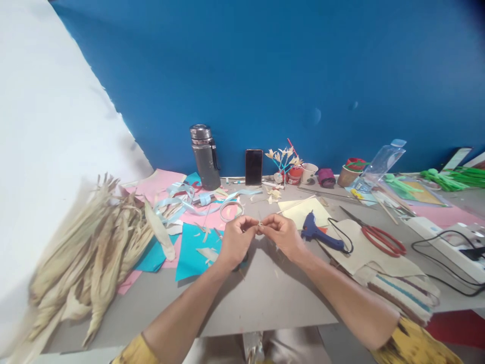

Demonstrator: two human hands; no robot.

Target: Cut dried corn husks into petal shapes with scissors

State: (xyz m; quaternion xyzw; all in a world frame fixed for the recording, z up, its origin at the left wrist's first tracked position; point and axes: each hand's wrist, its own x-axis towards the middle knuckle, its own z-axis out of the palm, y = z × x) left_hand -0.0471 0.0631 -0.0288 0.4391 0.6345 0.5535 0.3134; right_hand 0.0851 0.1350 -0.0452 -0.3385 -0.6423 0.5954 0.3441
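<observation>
My left hand (240, 238) and my right hand (281, 233) meet over the middle of the grey table (265, 298), fingertips pinched together. Between them shows a tiny pale piece (259, 224), too small to name. Blue paper (189, 253) with pale scraps lies left of my left hand. Right of my right hand are a blue glue gun (322, 235) and red-handled scissors (382, 240). Beyond the hands, pale husk-like flowers (284, 156) stand on thin stems near an upright phone (253, 167).
Dried corn husks (102, 247) heap at the left. A grey flask (205, 162) stands by the blue wall. Behind lie light-blue ribbon (178, 202) and paper cups (309, 173). A tilted plastic bottle (382, 162) and a white power strip (447, 247) with black cables are at the right.
</observation>
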